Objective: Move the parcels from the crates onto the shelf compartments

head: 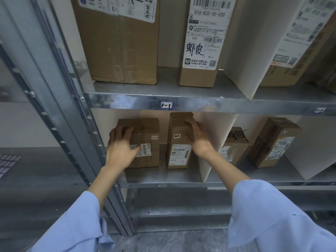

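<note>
Left hand point(121, 151) grips a squat brown cardboard box point(147, 135), fingers curled. Right hand point(199, 140) fingers clasp a narrow cardboard box point(179, 128) marked "2-1"

Metal shelf unit, viewed from the front. On the lower surface point(160, 174), left of a white divider point(209, 151), two brown parcels are stood upright, near each other but apart. The squat parcel point(147, 131) is gripped at its upper left corner by the left hand point(121, 150), with the thumb laid across the front label. The tall parcel point(177, 148), marked "2-1", is held at its upper right edge by the right hand point(197, 138). A tag point(166, 105) reading "1-1" is fixed to the rail above. A taped carton point(274, 142) is seen right of the divider.
</note>
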`<state>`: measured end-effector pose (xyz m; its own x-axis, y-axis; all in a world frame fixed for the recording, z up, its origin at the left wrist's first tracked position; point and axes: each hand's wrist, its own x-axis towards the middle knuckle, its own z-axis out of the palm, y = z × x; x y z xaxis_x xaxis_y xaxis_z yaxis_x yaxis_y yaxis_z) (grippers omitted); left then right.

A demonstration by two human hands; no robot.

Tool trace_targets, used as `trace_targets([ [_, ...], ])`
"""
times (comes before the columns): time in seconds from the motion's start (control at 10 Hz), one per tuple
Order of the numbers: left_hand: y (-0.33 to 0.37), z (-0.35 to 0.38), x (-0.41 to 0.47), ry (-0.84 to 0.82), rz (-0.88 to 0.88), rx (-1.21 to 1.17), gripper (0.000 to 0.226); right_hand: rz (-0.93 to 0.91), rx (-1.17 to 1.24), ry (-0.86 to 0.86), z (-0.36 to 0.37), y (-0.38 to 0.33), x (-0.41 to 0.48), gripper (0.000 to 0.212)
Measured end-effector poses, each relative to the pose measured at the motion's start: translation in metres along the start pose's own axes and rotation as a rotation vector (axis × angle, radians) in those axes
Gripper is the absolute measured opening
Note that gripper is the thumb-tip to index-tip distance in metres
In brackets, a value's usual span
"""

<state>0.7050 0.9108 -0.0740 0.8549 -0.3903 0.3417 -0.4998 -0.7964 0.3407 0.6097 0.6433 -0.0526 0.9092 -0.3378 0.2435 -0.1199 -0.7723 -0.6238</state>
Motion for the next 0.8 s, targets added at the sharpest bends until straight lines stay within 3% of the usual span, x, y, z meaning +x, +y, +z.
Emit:
trace_targets([
  [0.2,-0.001,-0.002,0.003,-0.037,0.005,-0.023,0.070,-0.012,-0.014,-0.002,0.000,0.003,0.002,0.059],
  [0.5,0.007,-0.013,-0.009,-0.091,-0.020,0.026,0.077,-0.001,-0.060,-0.089,-0.009,0.009,-0.026,0.091],
  [0.8,0.070,-0.057,-0.083,0.049,0.031,0.130,0.062,-0.118,-0.123,-0.081,-0.052,-0.018,-0.089,0.067],
])
